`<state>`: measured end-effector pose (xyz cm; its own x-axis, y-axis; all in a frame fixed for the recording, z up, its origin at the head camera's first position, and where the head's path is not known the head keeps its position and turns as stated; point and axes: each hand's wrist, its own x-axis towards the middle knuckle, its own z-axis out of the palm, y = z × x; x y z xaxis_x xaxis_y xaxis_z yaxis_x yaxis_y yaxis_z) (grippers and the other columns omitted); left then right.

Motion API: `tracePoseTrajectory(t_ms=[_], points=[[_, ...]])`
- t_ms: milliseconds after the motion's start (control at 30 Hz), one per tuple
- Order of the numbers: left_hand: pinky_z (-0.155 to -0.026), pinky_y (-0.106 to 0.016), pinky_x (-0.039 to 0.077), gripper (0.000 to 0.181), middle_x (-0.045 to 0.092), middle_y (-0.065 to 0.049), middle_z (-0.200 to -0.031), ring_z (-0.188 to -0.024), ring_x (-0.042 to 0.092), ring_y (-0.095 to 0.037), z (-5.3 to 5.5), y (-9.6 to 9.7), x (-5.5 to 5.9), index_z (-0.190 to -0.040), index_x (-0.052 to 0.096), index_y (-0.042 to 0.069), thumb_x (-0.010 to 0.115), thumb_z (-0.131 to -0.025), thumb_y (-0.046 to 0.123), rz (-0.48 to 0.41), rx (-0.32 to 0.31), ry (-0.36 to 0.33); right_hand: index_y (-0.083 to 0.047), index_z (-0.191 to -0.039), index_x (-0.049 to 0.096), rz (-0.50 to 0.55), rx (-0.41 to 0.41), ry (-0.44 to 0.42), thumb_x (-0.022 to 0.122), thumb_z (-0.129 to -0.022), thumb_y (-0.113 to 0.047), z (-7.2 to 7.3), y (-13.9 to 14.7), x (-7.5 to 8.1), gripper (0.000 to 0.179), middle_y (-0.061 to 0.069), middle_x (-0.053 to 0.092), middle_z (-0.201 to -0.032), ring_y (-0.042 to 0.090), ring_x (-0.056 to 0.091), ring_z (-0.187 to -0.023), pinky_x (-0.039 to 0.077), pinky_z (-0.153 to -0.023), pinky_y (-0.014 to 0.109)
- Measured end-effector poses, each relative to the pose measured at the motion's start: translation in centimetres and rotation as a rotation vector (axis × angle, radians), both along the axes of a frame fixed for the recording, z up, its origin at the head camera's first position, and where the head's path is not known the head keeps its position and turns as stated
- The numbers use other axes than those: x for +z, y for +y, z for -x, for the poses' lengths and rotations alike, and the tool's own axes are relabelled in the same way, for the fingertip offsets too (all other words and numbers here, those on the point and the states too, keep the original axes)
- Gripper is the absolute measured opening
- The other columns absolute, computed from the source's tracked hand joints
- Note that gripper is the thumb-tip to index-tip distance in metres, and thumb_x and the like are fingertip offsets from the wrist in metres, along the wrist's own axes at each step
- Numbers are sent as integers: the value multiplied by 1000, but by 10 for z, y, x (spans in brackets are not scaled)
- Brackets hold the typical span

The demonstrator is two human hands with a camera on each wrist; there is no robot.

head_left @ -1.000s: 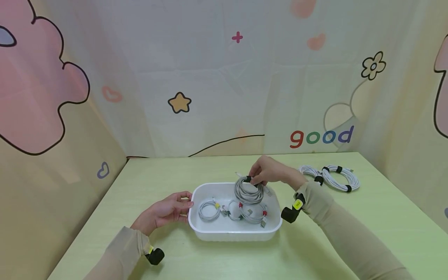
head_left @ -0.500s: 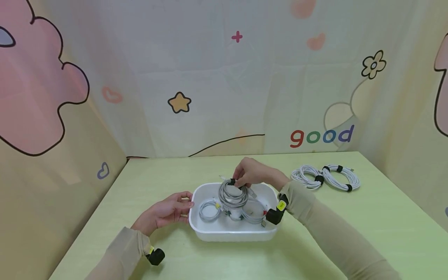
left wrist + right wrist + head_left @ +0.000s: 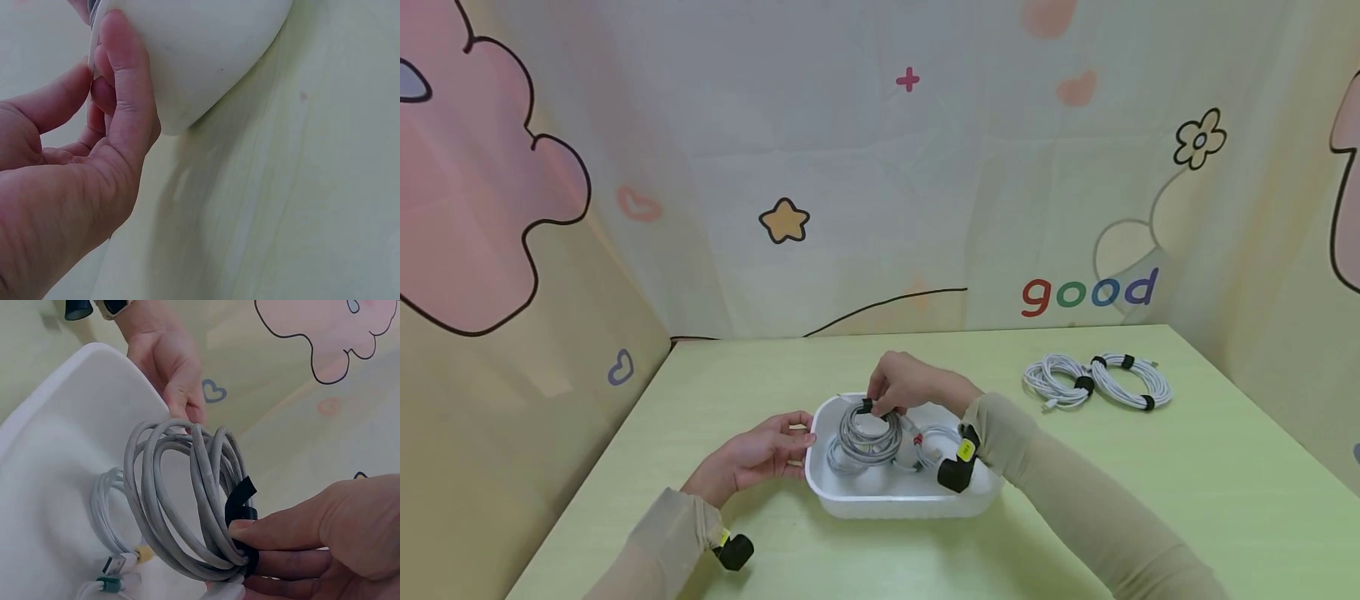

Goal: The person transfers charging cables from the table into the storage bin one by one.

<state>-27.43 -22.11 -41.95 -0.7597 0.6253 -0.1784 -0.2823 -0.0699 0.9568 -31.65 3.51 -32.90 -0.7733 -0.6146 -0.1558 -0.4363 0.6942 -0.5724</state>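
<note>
A pale curtain (image 3: 850,150) printed with cartoon shapes and the word "good" fills the upper half of the head view, with yellowish walls at the far left and right. A light green table (image 3: 1187,467) spreads across the lower half, faintly streaked in the left wrist view. At the lower centre stands a white plastic bin (image 3: 910,507). Two sleeved arms reach in from the bottom corners.

The left hand (image 3: 767,450), left of centre, grips the bin's left rim, thumb and fingers closed on its edge. The right hand (image 3: 913,385), at the centre, pinches a gray cable coil (image 3: 871,456) near its top and holds it upright over the bin's left half; there is next to no gap in the grip.

At right of centre, behind the right forearm, two white cable coils, a left one (image 3: 1037,385) and a right one (image 3: 1157,387), lie side by side on the table.

A black wrist camera (image 3: 957,477) blocks part of the bin's right side, where a thin cable with a red tie (image 3: 918,439) shows. The gray coil partly hides a thin white coil (image 3: 103,506); the right wrist view, lower left, reveals it beside a yellow tie (image 3: 144,553), a green tie (image 3: 110,584) and a metal-tipped plug (image 3: 114,564). That view also shows a black strap (image 3: 240,497) under the right thumb.
</note>
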Motion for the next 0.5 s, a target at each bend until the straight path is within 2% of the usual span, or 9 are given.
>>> tracePoseTrajectory(t_ms=[333, 500], points=[[-73, -30, 57, 11, 63, 5, -90, -82, 63, -11, -1, 1, 0, -105, 43, 11, 50, -99, 6, -2, -11, 10, 0, -93, 71, -5, -1, -2, 72, -83, -2, -4, -13, -4, 11, 9, 71, -83, 12, 54, -57, 46, -51, 18], [-71, -29, 56, 10, 64, 5, -90, -80, 63, -10, -1, 1, 0, -105, 43, 11, 50, -99, 7, -4, -18, 19, 2, -97, 71, -11, 16, -20, 68, -87, -4, -6, -14, -5, 12, 14, 72, -88, 19, 65, -66, 56, -61, 26]])
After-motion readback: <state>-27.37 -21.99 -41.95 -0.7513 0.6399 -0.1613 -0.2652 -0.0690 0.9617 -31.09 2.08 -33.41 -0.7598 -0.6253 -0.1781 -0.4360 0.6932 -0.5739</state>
